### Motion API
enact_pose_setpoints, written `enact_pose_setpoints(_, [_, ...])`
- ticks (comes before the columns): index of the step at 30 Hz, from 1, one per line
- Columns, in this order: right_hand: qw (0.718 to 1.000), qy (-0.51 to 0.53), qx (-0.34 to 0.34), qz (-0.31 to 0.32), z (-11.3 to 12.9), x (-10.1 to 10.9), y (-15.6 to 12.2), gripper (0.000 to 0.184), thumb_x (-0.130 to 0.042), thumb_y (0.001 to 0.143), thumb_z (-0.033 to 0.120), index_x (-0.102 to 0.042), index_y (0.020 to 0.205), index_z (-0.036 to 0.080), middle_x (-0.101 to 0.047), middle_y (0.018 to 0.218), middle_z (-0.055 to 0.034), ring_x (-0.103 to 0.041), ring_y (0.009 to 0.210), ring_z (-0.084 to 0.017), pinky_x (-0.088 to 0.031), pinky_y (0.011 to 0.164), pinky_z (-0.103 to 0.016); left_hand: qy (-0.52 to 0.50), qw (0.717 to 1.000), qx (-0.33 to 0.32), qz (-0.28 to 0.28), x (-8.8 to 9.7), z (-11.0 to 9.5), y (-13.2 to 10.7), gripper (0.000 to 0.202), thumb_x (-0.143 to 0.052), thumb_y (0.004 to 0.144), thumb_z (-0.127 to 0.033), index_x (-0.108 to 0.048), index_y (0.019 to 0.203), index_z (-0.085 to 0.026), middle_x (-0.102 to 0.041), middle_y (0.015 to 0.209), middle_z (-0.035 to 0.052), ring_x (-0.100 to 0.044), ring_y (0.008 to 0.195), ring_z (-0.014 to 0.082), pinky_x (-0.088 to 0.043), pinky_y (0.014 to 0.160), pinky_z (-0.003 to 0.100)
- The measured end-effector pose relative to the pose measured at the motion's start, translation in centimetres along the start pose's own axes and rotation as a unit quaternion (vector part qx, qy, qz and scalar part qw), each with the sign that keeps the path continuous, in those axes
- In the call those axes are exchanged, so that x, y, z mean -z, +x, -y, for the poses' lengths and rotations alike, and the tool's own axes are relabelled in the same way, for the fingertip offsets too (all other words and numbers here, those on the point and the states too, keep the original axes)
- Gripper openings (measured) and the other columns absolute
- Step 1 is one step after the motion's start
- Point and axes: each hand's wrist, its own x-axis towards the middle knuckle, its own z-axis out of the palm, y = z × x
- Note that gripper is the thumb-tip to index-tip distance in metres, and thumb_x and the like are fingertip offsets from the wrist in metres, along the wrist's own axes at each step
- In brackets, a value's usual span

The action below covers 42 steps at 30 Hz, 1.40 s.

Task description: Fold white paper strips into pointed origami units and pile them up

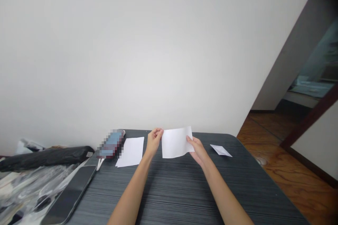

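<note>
Both hands hold up a white sheet of paper [174, 143] above the dark table, its surface slightly curved. My left hand [154, 138] pinches the sheet's upper left corner between thumb and fingers. At the right edge, my right hand [196, 148] grips it with the thumb in front and the fingers behind. Left of my left hand lies a small stack of white paper sheets [131, 152]. To the right of my right hand rests a folded piece of white paper [221, 150].
A phone with a blurred screen [112, 144] and a white cable [100, 164] lie at the table's back left. A larger dark phone [70, 194] is on the left edge. Beyond it are plastic bags [39, 182] and a long black bundle [47, 158]. A white wall stands behind.
</note>
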Motion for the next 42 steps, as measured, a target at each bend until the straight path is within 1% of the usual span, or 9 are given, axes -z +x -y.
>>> enact_pose_setpoints(3, [0.998, 0.029, -0.047, 0.025, -1.2, 0.5, -0.6, 0.031, -0.06, 0.066, 0.041, -0.061, 0.08, 0.013, -0.066, 0.074, -0.0086, -0.061, 0.066, -0.019, -0.047, 0.061, -0.03, -0.108, 0.989, 0.067, 0.071, -1.0, 1.0, -0.9, 0.025, -0.055, 0.07, -0.038, -0.049, 0.068, -0.014, -0.059, 0.07, 0.0027, -0.052, 0.058, 0.0094, -0.04, 0.057, 0.021])
enact_pose_setpoints(6, [0.993, 0.012, -0.09, 0.07, -2.4, 0.0, -1.4, 0.031, -0.059, 0.066, 0.043, -0.061, 0.077, 0.013, -0.066, 0.07, -0.0077, -0.061, 0.062, -0.018, -0.046, 0.058, -0.028, -0.164, 0.967, 0.123, 0.149, -2.2, 1.4, -2.2, 0.026, -0.057, 0.068, -0.039, -0.05, 0.068, -0.013, -0.061, 0.092, 0.01, -0.057, 0.072, 0.0145, -0.043, 0.064, 0.026])
enact_pose_setpoints(10, [0.991, -0.031, -0.086, 0.102, -3.5, -1.0, -1.8, 0.034, -0.06, 0.064, 0.045, -0.06, 0.084, 0.017, -0.065, 0.071, -0.0051, -0.06, 0.062, -0.017, -0.045, 0.057, -0.026, -0.128, 0.963, 0.144, 0.187, -3.3, 1.8, -3.3, 0.026, -0.058, 0.068, -0.039, -0.053, 0.069, -0.013, -0.063, 0.085, 0.0102, -0.059, 0.07, 0.0161, -0.044, 0.06, 0.026])
enact_pose_setpoints(16, [0.978, -0.195, 0.028, 0.069, -3.0, -0.4, -1.1, 0.035, -0.053, 0.071, 0.043, -0.055, 0.097, 0.019, -0.063, 0.088, -0.0053, -0.055, 0.083, -0.019, -0.043, 0.07, -0.03, 0.064, 0.995, 0.019, 0.078, -2.7, 2.4, -3.0, 0.023, -0.054, 0.07, -0.036, -0.057, 0.07, -0.013, -0.06, 0.066, 0.0018, -0.054, 0.059, 0.0113, -0.042, 0.055, 0.021])
enact_pose_setpoints(19, [0.965, -0.232, 0.118, 0.03, -1.5, 0.2, -1.1, 0.037, -0.044, 0.077, 0.042, -0.045, 0.108, 0.024, -0.058, 0.098, -0.0046, -0.054, 0.088, -0.017, -0.042, 0.073, -0.029, 0.168, 0.982, -0.07, 0.053, -2.3, 2.4, -3.0, 0.019, -0.05, 0.074, -0.032, -0.058, 0.07, -0.015, -0.061, 0.069, 0.0015, -0.055, 0.066, 0.0123, -0.042, 0.063, 0.022])
enact_pose_setpoints(23, [0.936, -0.288, 0.188, 0.073, -0.1, 0.4, -1.8, 0.028, -0.05, 0.074, 0.037, -0.049, 0.098, 0.021, -0.055, 0.101, -0.0057, -0.051, 0.094, -0.018, -0.04, 0.08, -0.029, 0.253, 0.958, -0.125, 0.044, -2.2, 2.4, -3.4, 0.018, -0.046, 0.077, -0.03, -0.058, 0.073, -0.017, -0.061, 0.071, 0.002, -0.055, 0.066, 0.013, -0.043, 0.066, 0.024])
enact_pose_setpoints(28, [0.922, -0.341, 0.181, 0.023, -0.4, 0.4, -2.0, 0.019, -0.056, 0.069, 0.029, -0.051, 0.085, 0.019, -0.057, 0.083, -0.0026, -0.054, 0.079, -0.016, -0.043, 0.07, -0.028, 0.258, 0.954, -0.15, 0.044, -2.6, 2.5, -3.9, 0.016, -0.045, 0.077, -0.029, -0.058, 0.076, -0.019, -0.062, 0.073, 0.0025, -0.057, 0.066, 0.0133, -0.045, 0.066, 0.024])
enact_pose_setpoints(36, [0.925, -0.311, 0.218, 0.013, 0.0, -0.1, -2.4, 0.03, -0.058, 0.067, 0.026, -0.05, 0.096, 0.022, -0.056, 0.095, -0.004, -0.054, 0.084, -0.016, -0.042, 0.076, -0.028, 0.236, 0.962, -0.139, -0.015, -2.8, 3.0, -4.2, 0.016, -0.047, 0.076, -0.031, -0.057, 0.079, -0.019, -0.062, 0.075, 0.0022, -0.057, 0.065, 0.0127, -0.046, 0.065, 0.024])
enact_pose_setpoints(42, [0.938, -0.302, 0.172, 0.018, -0.4, 0.3, -2.0, 0.018, -0.058, 0.068, 0.03, -0.054, 0.08, 0.017, -0.057, 0.081, -0.0032, -0.054, 0.076, -0.016, -0.043, 0.07, -0.028, 0.242, 0.958, -0.156, -0.014, -2.8, 3.0, -4.3, 0.015, -0.048, 0.076, -0.03, -0.057, 0.079, -0.019, -0.063, 0.074, 0.0022, -0.058, 0.065, 0.0125, -0.047, 0.065, 0.023])
